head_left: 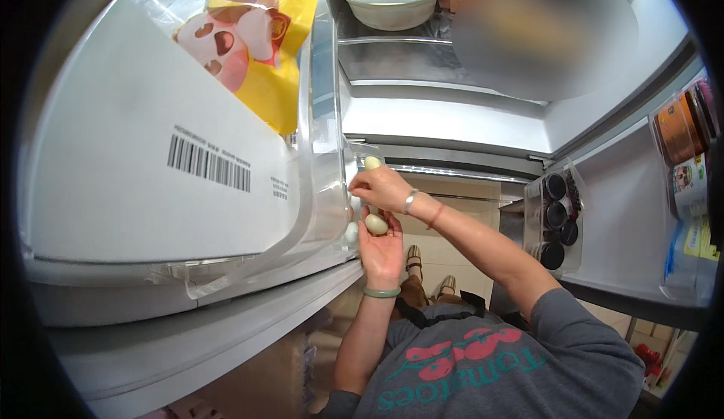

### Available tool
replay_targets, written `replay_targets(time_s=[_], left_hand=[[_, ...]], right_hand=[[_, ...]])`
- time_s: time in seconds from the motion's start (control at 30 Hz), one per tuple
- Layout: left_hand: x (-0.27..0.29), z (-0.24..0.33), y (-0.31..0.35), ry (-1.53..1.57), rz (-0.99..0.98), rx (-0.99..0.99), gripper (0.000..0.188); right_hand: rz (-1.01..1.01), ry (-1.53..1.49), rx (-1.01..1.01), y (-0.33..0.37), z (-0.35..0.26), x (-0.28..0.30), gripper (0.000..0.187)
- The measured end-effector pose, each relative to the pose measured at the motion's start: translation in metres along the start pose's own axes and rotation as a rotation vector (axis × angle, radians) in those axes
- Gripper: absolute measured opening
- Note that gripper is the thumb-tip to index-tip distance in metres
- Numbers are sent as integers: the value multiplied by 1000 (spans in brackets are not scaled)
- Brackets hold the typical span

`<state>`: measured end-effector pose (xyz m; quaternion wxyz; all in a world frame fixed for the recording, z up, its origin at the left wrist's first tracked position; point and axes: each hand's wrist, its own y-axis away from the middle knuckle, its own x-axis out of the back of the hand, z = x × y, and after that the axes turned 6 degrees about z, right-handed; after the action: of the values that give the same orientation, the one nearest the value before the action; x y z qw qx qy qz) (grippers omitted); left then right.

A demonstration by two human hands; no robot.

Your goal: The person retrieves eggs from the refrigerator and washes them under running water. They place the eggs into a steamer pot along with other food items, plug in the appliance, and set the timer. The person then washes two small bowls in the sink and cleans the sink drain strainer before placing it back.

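Note:
My left hand (381,251) is palm up, its fingers curled around a pale greenish egg (376,225). A green bangle circles that wrist. Just above it, my right hand (383,188) has its fingers bent together at the edge of a clear plastic bin (341,206); what they pinch, if anything, is hidden. Another pale egg (372,162) shows beyond my right knuckles. Beside my left fingers, a whitish egg (351,233) lies by the bin's side, partly seen through the clear plastic.
Close on the left, a large white box (151,140) and a yellow package (275,64) fill a clear fridge drawer. A white lidded pot (392,0) stands on the shelf ahead. The open door at right holds black-lidded jars (555,215) and an orange-labelled jar (679,132).

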<state>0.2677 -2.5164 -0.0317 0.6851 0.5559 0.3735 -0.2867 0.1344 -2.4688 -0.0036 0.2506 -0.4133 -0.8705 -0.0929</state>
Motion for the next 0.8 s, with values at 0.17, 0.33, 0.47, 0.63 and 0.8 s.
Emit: replay_targets(time_s=[0.17, 0.33, 0.47, 0.63, 0.8], left_hand=[[4, 4, -2, -38, -10, -32, 36], [-5, -1, 0, -34, 66, -65, 37], [1, 2, -3, -4, 80, -58, 37], [-3, -1, -4, 16, 78, -12, 33], [-4, 2, -1, -14, 72, 27, 25]], right_hand=[[-90, 372, -64, -29, -20, -26, 26], [-111, 452, 37, -47, -1, -38, 29], [-143, 538, 105, -45, -4, -40, 32], [-213, 476, 15, -51, 6, -44, 31], [11, 197, 53, -35, -2, -19, 33]])
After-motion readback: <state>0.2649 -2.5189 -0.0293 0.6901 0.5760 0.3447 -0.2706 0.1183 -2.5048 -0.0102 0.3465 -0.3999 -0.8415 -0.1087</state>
